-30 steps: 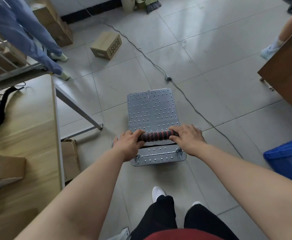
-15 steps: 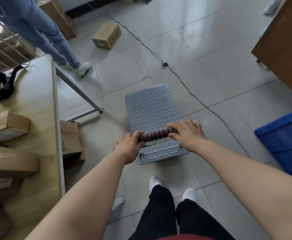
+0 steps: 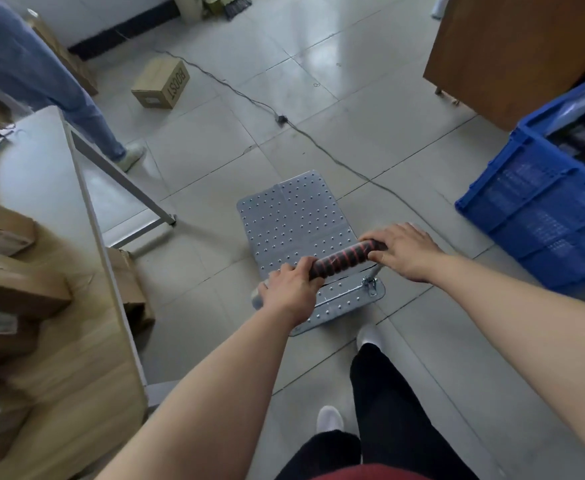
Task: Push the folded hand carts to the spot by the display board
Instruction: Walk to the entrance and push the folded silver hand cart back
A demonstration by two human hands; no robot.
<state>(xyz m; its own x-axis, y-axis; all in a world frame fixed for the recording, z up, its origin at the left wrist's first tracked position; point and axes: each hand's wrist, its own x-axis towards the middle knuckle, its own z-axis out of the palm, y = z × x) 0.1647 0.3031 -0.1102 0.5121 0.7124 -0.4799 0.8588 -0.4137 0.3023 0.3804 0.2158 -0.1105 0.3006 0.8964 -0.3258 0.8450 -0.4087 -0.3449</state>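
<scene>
a small hand cart (image 3: 301, 233) with a studded metal deck is seen standing on the grey tiled floor (image 3: 336, 109), just ahead of the person's white shoes. its black-and-red padded handle (image 3: 344, 258) is gripped at both ends: the left hand (image 3: 289, 294) is wrapped around the near-left end, and the right hand (image 3: 405, 251) is closed over the far-right end. a black cable (image 3: 319, 140) is laid across the tiles beyond the deck (it passes close to the cart's far right corner). a wooden table (image 3: 52, 209) loaded with cardboard parcels (image 3: 17, 292) is found to the left, a blue plastic crate (image 3: 540, 202) to the right, and a brown wooden cabinet (image 3: 513, 50) behind the crate. a loose cardboard box (image 3: 161, 83) is seen farther off on the floor, near another person's jeans-clad leg (image 3: 59, 88).
</scene>
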